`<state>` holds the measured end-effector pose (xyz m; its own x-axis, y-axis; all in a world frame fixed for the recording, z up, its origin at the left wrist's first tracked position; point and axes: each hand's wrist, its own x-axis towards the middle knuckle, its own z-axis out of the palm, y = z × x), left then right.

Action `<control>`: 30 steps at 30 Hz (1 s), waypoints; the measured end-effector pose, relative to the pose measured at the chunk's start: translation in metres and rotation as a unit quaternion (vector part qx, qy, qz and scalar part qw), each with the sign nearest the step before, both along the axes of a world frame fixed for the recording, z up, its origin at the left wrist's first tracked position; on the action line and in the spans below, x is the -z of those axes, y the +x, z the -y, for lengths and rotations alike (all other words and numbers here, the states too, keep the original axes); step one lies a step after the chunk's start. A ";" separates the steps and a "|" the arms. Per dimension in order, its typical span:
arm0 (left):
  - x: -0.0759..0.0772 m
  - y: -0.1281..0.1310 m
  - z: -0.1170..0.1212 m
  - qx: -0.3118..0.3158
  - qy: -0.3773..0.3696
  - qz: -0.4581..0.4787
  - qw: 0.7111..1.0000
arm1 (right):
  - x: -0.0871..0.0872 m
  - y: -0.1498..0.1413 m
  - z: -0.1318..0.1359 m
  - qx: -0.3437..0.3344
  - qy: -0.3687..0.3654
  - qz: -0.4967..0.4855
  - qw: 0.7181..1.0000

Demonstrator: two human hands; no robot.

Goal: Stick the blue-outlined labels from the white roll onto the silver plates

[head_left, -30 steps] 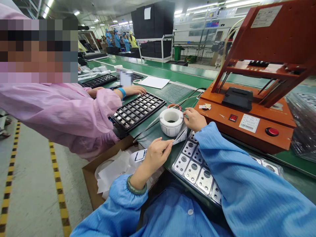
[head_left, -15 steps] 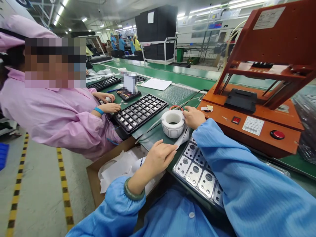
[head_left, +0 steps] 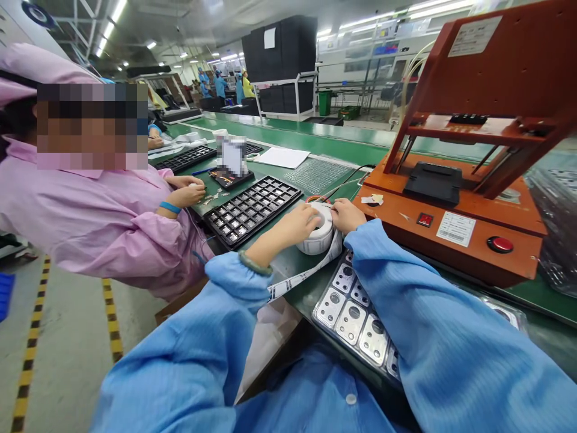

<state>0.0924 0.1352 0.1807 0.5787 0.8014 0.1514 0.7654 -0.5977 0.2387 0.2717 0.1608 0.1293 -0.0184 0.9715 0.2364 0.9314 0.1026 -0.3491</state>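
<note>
A thick white roll of labels (head_left: 315,243) lies flat on the green table. My left hand (head_left: 295,225) reaches over its left side, fingers bent over the rim at the core. Against the roll's far right edge, my right hand (head_left: 348,215) has its fingers curled onto it. A loose printed strip (head_left: 304,278) runs from the roll's right side round the front, down to the left past my left sleeve. Just under my right sleeve lies a clear tray of silver plates with round holes (head_left: 349,319), partly hidden by that arm.
An orange press machine (head_left: 451,222) stands at the right. A black compartment tray (head_left: 255,210) lies left of the roll, beside a co-worker in pink (head_left: 99,228) handling small parts. A cardboard box with white paper (head_left: 270,337) sits below the table edge.
My left hand has let go of the strip and moved up onto the label roll. The strip now hangs toward the lower left. My right hand stays at the roll.
</note>
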 end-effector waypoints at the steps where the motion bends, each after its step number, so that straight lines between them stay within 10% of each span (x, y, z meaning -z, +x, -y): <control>1: 0.004 0.008 -0.012 -0.001 0.003 0.004 1.000 | 0.001 0.000 0.000 0.007 0.009 -0.009 1.000; 11: 0.033 0.033 -0.063 -0.012 0.006 0.016 1.000 | 0.002 0.000 0.010 0.022 0.040 -0.054 0.997; 30: 0.042 0.011 -0.071 -0.040 -0.041 0.022 0.998 | 0.002 0.004 0.009 0.005 0.033 -0.026 0.999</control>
<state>0.1031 0.2065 0.1389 0.5070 0.8551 0.1083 0.7971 -0.5130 0.3185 0.2762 0.1516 0.1269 0.0051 0.9540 0.2998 0.9135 0.1175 -0.3895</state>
